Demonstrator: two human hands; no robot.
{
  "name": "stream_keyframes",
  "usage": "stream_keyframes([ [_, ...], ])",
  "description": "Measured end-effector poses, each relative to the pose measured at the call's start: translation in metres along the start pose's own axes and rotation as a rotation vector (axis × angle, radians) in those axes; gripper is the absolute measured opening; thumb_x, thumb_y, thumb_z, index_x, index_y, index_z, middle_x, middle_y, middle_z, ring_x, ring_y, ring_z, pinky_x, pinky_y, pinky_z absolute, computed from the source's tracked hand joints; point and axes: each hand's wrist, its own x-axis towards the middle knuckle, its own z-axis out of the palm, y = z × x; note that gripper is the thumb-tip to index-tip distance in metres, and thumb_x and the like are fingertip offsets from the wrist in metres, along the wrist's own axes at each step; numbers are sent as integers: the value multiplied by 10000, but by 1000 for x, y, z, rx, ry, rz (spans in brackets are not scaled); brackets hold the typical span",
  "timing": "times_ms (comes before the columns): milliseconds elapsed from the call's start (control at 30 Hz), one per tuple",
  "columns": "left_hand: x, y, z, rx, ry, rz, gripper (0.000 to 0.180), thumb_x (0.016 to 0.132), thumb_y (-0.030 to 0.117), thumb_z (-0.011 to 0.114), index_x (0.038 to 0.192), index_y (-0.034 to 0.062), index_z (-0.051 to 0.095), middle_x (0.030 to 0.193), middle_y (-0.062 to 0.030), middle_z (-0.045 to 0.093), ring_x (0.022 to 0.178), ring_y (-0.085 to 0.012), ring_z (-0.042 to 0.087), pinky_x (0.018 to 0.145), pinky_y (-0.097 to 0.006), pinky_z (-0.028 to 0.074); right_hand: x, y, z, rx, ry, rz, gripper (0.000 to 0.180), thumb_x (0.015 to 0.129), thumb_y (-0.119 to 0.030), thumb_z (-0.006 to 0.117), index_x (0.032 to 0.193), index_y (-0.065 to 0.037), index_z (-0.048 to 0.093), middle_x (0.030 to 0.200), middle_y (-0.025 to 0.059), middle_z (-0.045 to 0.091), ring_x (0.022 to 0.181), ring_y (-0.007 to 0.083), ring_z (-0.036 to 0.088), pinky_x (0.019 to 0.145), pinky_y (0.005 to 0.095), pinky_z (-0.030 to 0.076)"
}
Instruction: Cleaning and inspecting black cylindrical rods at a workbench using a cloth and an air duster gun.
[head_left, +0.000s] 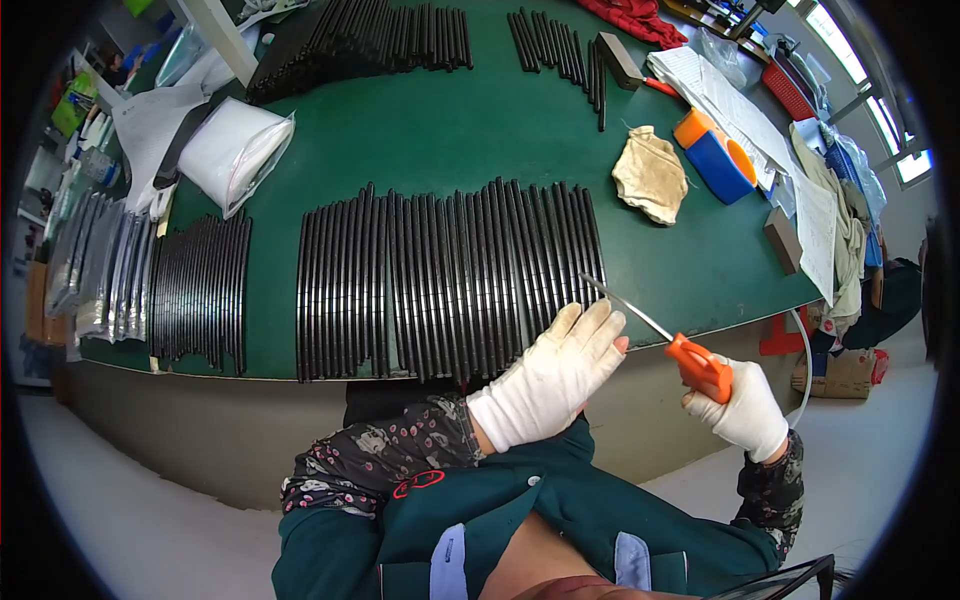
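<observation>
Both my hands wear white gloves. My right hand [748,408] grips the orange handle of a knife [690,358], and its thin metal blade [625,303] points up and left. My left hand [565,365] is open and flat, fingers stretched toward the blade, with the fingertips touching or nearly touching it. Just beyond both hands, a long row of thin black rods [450,275] lies side by side on the green table [430,130], near its front edge.
More black rods lie at the left [200,290] and at the far side [360,40]. A white bag [235,150], a beige cloth [650,175], an orange and blue box [715,155], papers [730,100] and red fabric [630,18] are on the table.
</observation>
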Motion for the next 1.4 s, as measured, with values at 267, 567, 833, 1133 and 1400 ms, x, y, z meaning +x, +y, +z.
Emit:
stream_keyframes([
  [267,-10,1,-3,59,-7,-41,753,624,250,780,1260,-29,488,1323,-190,458,1265,-366,422,1043,-458,353,-8,0,3,44,-41,-25,259,757,-180,755,905,-2,638,701,116,624,596,224,570,640,319,491],
  [567,-9,3,-14,72,2,-54,676,634,183,722,1232,-40,499,1283,-198,479,1243,-350,439,1022,-443,373,2,-14,8,56,-68,-83,314,730,-263,786,895,-37,643,666,148,618,614,336,606,622,352,502],
  [833,-22,-4,-49,22,-92,-29,674,630,258,771,1208,16,524,1281,-146,506,1230,-302,473,1011,-439,381,6,-12,13,78,-55,-93,329,732,-278,788,913,-44,642,650,142,609,597,331,598,616,358,500],
  [1133,-93,-17,-57,111,2,-77,721,582,215,807,1211,65,489,1311,-131,510,1221,-302,512,970,-507,427,10,-31,17,-11,-197,-160,319,725,-294,786,849,-48,626,606,155,578,594,353,593,600,371,496],
  [1400,-95,-20,-47,109,169,-74,384,775,127,649,1140,62,549,1225,-124,585,1127,-291,587,923,-472,469,19,-32,25,-23,-47,-227,323,728,-294,780,893,-54,641,639,171,593,601,369,594,606,383,503],
])
